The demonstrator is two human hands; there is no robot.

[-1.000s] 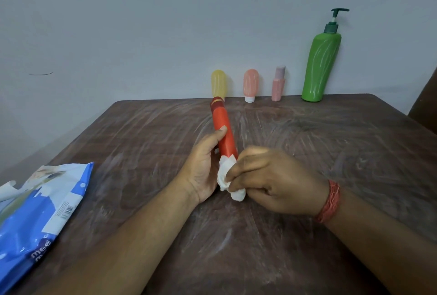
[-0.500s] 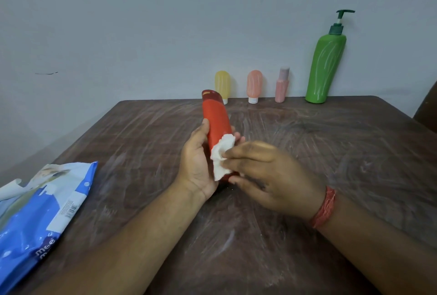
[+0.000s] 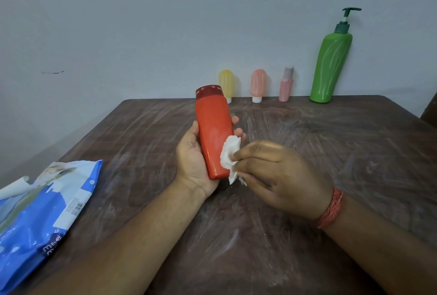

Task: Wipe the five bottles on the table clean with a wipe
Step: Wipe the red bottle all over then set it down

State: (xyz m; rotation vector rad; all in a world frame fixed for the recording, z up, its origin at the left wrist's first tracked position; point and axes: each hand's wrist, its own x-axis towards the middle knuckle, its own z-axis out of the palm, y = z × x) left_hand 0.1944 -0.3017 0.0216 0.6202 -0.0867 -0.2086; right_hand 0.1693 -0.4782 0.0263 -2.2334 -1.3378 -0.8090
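Now wiping red bottle (image 3: 214,136), lifted over table (image 3: 331,153) middle. Left hand (image 3: 196,155) cradling it, fingers curled round body; right hand (image 3: 276,171) pinching crumpled wipe (image 3: 229,157) against lower side. Advice: keep rotating bottle, stroking base to cap. Counting: one green pump bottle (image 3: 329,67), one wipes pack (image 3: 40,214), one red, three small bottles standing at wall: yellow (image 3: 226,83), peach (image 3: 258,84), pink (image 3: 286,85).
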